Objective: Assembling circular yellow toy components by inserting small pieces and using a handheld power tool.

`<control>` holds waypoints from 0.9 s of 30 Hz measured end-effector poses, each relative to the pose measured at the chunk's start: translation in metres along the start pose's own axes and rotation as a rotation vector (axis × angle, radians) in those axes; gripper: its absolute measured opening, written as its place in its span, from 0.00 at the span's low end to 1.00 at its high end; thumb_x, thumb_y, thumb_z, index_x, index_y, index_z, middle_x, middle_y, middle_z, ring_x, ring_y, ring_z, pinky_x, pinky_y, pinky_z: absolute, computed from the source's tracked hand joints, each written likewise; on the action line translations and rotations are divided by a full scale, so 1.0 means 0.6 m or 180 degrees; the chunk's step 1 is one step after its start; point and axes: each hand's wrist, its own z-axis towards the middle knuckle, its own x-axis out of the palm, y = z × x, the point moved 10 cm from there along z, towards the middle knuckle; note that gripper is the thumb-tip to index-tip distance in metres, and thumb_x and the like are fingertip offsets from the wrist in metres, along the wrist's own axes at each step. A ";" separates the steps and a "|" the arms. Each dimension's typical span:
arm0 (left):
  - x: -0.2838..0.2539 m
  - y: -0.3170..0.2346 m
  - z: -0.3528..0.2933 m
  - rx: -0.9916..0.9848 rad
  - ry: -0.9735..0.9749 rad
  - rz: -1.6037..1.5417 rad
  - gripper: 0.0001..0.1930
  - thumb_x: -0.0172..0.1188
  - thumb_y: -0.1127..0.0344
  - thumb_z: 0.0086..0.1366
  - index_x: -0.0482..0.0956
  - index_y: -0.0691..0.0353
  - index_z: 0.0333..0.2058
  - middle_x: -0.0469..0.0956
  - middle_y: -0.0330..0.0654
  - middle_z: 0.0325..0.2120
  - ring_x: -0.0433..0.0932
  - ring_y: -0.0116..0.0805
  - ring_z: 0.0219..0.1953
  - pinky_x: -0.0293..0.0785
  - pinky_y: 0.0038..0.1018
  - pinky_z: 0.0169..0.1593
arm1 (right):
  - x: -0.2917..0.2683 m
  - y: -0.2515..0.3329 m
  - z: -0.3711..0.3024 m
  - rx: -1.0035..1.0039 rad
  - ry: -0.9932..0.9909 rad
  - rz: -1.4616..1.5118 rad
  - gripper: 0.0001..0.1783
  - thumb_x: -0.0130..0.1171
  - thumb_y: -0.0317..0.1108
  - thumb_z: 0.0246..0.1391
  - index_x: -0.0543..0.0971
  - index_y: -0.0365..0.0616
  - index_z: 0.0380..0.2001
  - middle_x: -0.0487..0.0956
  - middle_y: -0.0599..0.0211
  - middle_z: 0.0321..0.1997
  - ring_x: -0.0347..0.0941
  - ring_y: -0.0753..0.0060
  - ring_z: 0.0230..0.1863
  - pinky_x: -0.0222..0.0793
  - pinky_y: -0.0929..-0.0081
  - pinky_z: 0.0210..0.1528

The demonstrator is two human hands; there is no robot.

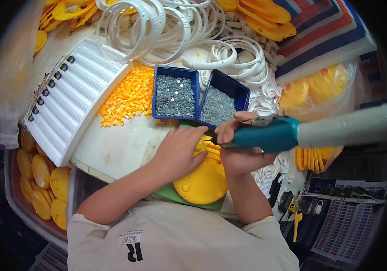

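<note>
My right hand is wrapped round a teal electric screwdriver with a long pale rear section. The screwdriver lies nearly level, its dark tip pointing left towards the fingers of my left hand. Close in front of me, a round yellow plastic housing rests on a green pad. My left hand grips the upper left of this housing, thumb over its face and fingertips at its far edge. Whatever lies under those fingertips is hidden. Just beyond both hands stand two blue bins, one of washer-like metal pieces, one of small screws.
Loose yellow pieces are heaped left of the bins, beside a white ribbed tray with small black round parts. White rings pile up behind. Yellow discs fill a tub at left. Bagged yellow parts stand at right.
</note>
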 end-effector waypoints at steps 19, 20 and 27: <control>0.011 0.003 0.019 -0.0243 0.0067 -0.0216 0.26 0.72 0.64 0.59 0.74 0.60 0.55 0.81 0.47 0.44 0.78 0.52 0.49 0.74 0.44 0.53 | -0.038 -0.074 -0.004 0.0418 -0.0264 0.0110 0.58 0.38 0.84 0.55 0.79 0.30 0.45 0.80 0.55 0.27 0.76 0.61 0.28 0.74 0.67 0.35; 0.011 0.001 0.020 -0.0234 0.0083 -0.0213 0.26 0.71 0.64 0.59 0.75 0.60 0.55 0.81 0.47 0.44 0.78 0.52 0.49 0.74 0.44 0.53 | -0.035 -0.064 -0.003 0.0388 -0.0220 -0.0138 0.58 0.38 0.84 0.55 0.79 0.29 0.47 0.80 0.55 0.26 0.76 0.62 0.28 0.74 0.67 0.37; 0.033 -0.014 0.038 -0.0087 0.0415 0.0256 0.23 0.72 0.61 0.60 0.78 0.60 0.52 0.80 0.46 0.43 0.77 0.50 0.50 0.73 0.44 0.53 | -0.057 0.072 -0.019 -0.0358 -0.0277 -0.0615 0.59 0.37 0.82 0.53 0.77 0.31 0.55 0.78 0.61 0.25 0.74 0.66 0.28 0.70 0.64 0.42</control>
